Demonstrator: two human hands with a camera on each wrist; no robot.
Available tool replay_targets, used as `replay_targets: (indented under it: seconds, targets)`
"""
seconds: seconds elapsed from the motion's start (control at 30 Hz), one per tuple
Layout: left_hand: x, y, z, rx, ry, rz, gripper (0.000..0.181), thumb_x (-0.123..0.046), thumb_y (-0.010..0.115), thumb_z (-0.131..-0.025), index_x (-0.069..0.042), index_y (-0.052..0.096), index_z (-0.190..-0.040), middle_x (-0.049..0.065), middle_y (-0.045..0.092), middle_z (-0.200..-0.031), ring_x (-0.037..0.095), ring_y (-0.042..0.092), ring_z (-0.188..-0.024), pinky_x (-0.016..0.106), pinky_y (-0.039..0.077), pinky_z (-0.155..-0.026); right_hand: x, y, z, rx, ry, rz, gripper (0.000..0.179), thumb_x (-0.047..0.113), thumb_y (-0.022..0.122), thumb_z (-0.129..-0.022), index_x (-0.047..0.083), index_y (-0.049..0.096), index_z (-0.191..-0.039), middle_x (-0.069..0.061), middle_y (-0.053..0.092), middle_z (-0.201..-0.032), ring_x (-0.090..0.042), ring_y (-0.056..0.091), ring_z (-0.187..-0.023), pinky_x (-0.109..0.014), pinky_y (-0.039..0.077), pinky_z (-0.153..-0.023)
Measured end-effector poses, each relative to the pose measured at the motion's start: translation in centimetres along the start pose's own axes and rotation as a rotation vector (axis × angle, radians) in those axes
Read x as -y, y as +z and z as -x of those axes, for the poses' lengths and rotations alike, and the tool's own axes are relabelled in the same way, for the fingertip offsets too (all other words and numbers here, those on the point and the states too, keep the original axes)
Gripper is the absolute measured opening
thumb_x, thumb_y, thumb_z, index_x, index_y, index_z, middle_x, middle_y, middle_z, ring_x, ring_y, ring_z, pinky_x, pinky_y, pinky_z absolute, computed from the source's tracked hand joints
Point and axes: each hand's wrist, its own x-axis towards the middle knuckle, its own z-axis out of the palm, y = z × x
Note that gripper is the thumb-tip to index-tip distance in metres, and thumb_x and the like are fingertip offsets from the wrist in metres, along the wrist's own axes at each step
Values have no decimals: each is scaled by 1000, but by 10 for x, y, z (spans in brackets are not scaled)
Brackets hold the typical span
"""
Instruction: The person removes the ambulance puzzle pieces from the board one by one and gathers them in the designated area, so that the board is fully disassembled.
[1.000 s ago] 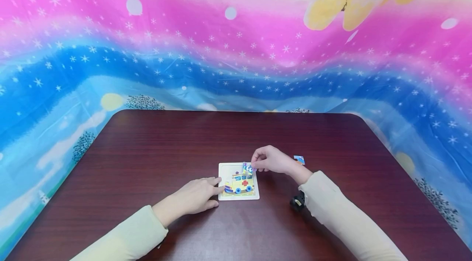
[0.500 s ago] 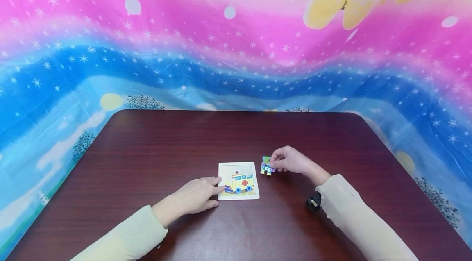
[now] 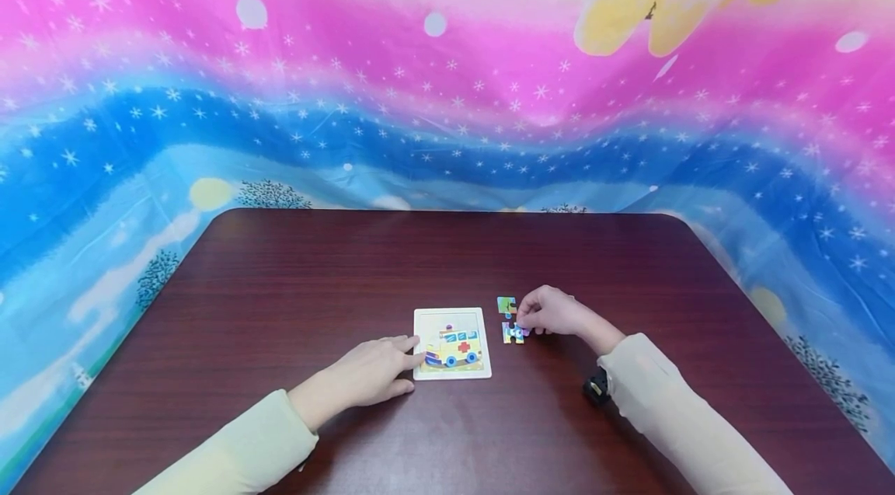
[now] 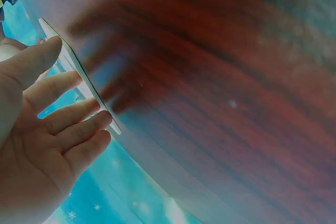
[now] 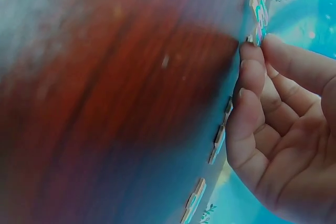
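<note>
While a thumb and fingertips pinch its right edge, a jigsaw piece [image 3: 513,333] with a white-and-blue printed design sits over the table just right of the puzzle tray. Those fingers belong to the right hand [image 3: 555,311], its digits bent in toward the thumb. Just beyond the pinched piece lies a green-and-blue jigsaw piece [image 3: 506,304]; whether the two touch is hard to tell. The right wrist view shows other pieces [image 5: 194,201] edge-on beside the hand. In the square, pale-rimmed puzzle tray [image 3: 488,363], a yellow ambulance picture [image 3: 463,349] fills the lower part, with pale board above. The left hand [image 3: 372,372] lies with fingers extended and spread, their tips on the tray's left edge, gripping nothing. Both arms wear light sleeves [image 3: 241,440]. Under everything is a dark reddish wood-grain table [image 3: 336,262], and behind it hangs a pink-and-blue snowflake backdrop [image 3: 391,114].
</note>
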Motion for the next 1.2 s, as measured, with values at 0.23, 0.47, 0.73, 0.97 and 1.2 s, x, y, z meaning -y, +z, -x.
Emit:
replay_targets:
  seconds: [0.23,0.47,0.73,0.97,1.2]
  targets:
    - [0,0,0,-2,2,-4,42,-27,66,-85,-7,61,-121,17,51,-129,29,49,-118,38,42,-95,2,0,-1,-17,13,33,9,5,65,-83,7,67,-74,1,58,-61,-14,53,-52,-28,47,-48]
    - [1,0,0,-7,5,-11,41,-27,65,-85,-7,62,-121,17,51,-128,28,49,-117,38,42,-95,3,1,-1,-6,33,12,8,5,64,-83,7,67,-75,0,59,-63,-15,53,-54,-28,48,-49]
    - [0,-1,1,-8,3,-3,41,-27,66,-85,-7,62,-121,18,51,-128,29,49,-117,38,41,-95,5,1,0,-5,34,11,7,5,64,-83,6,66,-76,-1,59,-64,-16,53,-55,-29,48,-50]
    - [-1,-3,2,-6,8,0,42,-26,66,-85,-6,62,-121,19,51,-128,29,49,-117,38,41,-95,11,-3,-3,-26,-9,13,5,8,66,-84,6,66,-79,-2,60,-68,-19,53,-55,-29,47,-49]
    - [-1,-4,2,-2,9,4,41,-26,66,-85,-6,61,-121,19,51,-128,29,49,-118,39,41,-95,30,0,-8,1,-123,2,6,9,67,-83,6,64,-86,-2,61,-70,-20,55,-56,-29,47,-50]
